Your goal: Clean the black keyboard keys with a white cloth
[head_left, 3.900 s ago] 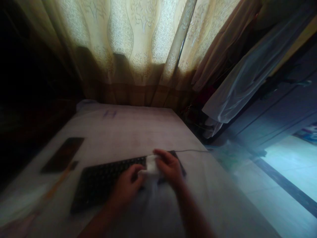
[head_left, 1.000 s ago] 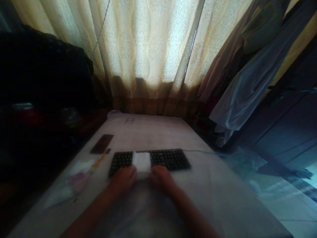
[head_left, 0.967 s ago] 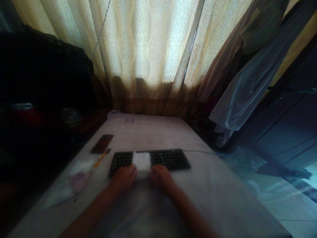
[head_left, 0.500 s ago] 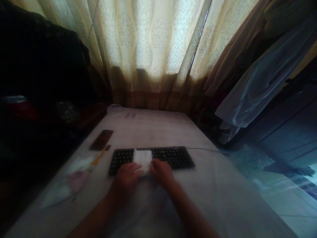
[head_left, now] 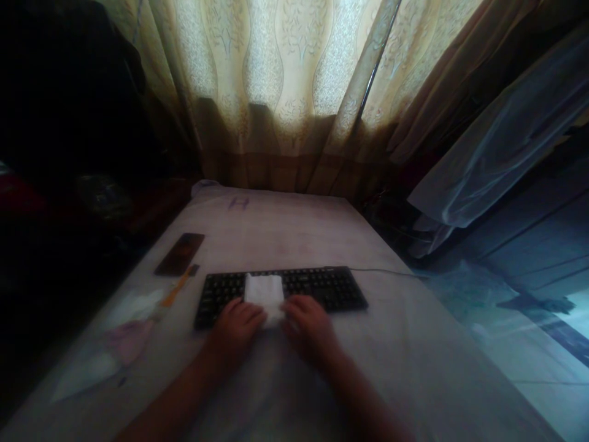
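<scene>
A white folded cloth or tissue (head_left: 264, 290) lies across the middle of a black keyboard (head_left: 329, 293), its lower edge reaching past the keyboard's front. My left hand (head_left: 235, 325) rests palm down over the keyboard's near left part, fingertips at the white piece's lower left edge. Its fingers are stretched out and slightly apart. On the other side, my right hand (head_left: 309, 322) has loosely bent, parted fingers, with the tips at the lower right edge of the white piece. Blur and dim light hide both thumbs.
A dark phone (head_left: 180, 254) lies on the pale-covered table (head_left: 285, 233), left of the keyboard. Near it are an orange-handled brush-like tool (head_left: 177, 288) and a clear plastic bag (head_left: 108, 344) with something pink. The keyboard cable (head_left: 386, 271) runs right. Curtains hang behind.
The view has shifted slightly, and the table items sit a little lower left. My right hand has eased from the white piece's side edge to its lower corner, fingers more spread. My left hand stays near its edge.
</scene>
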### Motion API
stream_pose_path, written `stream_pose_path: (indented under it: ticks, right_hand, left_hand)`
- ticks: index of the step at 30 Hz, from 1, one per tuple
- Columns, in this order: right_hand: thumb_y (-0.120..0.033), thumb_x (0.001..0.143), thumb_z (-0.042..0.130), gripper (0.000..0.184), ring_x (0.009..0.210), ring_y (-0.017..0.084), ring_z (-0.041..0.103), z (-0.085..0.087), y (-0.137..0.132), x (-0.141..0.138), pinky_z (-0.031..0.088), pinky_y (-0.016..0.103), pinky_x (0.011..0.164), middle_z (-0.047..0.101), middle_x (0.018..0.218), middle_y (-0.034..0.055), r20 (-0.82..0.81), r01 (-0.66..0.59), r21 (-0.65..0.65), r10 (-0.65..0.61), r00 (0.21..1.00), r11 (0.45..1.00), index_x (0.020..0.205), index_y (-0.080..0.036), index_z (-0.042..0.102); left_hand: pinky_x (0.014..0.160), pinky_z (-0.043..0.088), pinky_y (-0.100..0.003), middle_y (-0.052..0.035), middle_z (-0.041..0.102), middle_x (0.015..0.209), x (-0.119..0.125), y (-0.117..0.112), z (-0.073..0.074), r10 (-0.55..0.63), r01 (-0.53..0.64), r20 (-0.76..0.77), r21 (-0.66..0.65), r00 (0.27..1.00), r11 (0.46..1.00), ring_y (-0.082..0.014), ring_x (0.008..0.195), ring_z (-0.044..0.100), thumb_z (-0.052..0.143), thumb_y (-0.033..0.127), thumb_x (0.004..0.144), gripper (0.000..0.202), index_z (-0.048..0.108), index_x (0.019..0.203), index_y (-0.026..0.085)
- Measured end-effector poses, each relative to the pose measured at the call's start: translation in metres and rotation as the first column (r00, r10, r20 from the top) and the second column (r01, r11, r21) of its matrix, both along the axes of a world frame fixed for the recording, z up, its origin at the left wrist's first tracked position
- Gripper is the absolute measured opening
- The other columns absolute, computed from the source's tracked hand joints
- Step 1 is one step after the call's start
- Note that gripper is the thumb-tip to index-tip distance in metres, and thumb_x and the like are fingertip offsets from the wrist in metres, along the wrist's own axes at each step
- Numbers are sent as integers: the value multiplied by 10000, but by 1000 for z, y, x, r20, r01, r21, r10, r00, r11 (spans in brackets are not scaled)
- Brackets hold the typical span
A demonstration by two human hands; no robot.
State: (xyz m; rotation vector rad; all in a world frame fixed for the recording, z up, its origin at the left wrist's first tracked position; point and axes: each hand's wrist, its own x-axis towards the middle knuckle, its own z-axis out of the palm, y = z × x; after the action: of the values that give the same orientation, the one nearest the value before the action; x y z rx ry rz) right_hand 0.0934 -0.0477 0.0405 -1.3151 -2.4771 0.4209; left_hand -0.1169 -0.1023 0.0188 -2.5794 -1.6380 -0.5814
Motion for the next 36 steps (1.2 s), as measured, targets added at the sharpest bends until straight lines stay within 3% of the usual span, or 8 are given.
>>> stream_pose_path:
  ticks: [4,8,12,15,18,22,31,36]
  right_hand:
    - [-178,879,668,307,1226,277,534,-12,2,3,370,420,1023,677,1260,100,9,-263,194,266,964,945,1174,-263,668]
    - [-146,926,587,170,1114,242,599,-10,10,-3,380,369,982,744,1059,78,47,-213,84,209,977,974,1001,-230,714]
    - [-227,952,549,172,959,225,658,2,27,-15,419,323,864,746,965,82,76,-99,4,98,992,995,1024,-211,704]
    - [-276,976,505,226,860,213,692,12,43,-25,428,292,757,756,917,73,112,20,-63,-13,994,998,1114,-206,669]
    - [-306,964,516,254,844,222,711,19,56,-34,426,285,710,766,900,70,142,101,-114,-85,986,988,1165,-208,636]
    - [-309,949,537,232,876,235,717,19,65,-39,433,299,726,769,937,84,158,156,-145,-133,978,977,1130,-213,645]
    - [-278,977,503,216,850,232,716,14,69,-34,473,306,746,761,894,81,102,189,-144,-175,979,971,1086,-199,672]
    - [-259,901,630,361,1205,233,585,7,64,-14,439,356,1001,640,1310,93,-39,16,-65,-18,999,998,1261,-257,637]
  left_hand:
    - [1065,406,-501,-84,732,1176,-2,2,3,12,-6,78,-83,997,997,-256,1101,659,471,166,945,293,686,1136,219]
    - [993,464,-444,-79,761,1034,-3,6,12,90,-64,141,-180,986,982,-246,992,690,448,208,958,263,698,1039,203]
    - [776,538,-348,-54,758,895,-7,28,26,178,-142,153,-216,972,966,-226,816,714,432,303,982,261,663,1061,211]
    - [814,536,-322,-69,737,1077,-10,51,34,231,-195,171,-200,958,960,-213,932,710,439,285,975,271,605,1176,211]
    - [926,504,-410,-125,670,1213,-12,64,39,248,-225,163,-145,955,963,-261,1072,652,462,275,955,283,599,1186,184]
    - [1010,437,-462,-101,683,1180,-9,60,36,140,-126,129,-112,982,986,-275,1125,605,516,242,935,200,666,1066,219]
    - [959,452,-473,-86,718,1089,-1,58,25,65,-52,73,-161,995,986,-276,1021,628,586,268,918,155,677,1035,222]
    - [925,458,-452,-95,737,1013,-5,69,28,109,-90,85,-206,990,974,-269,978,647,486,260,961,212,682,1017,204]
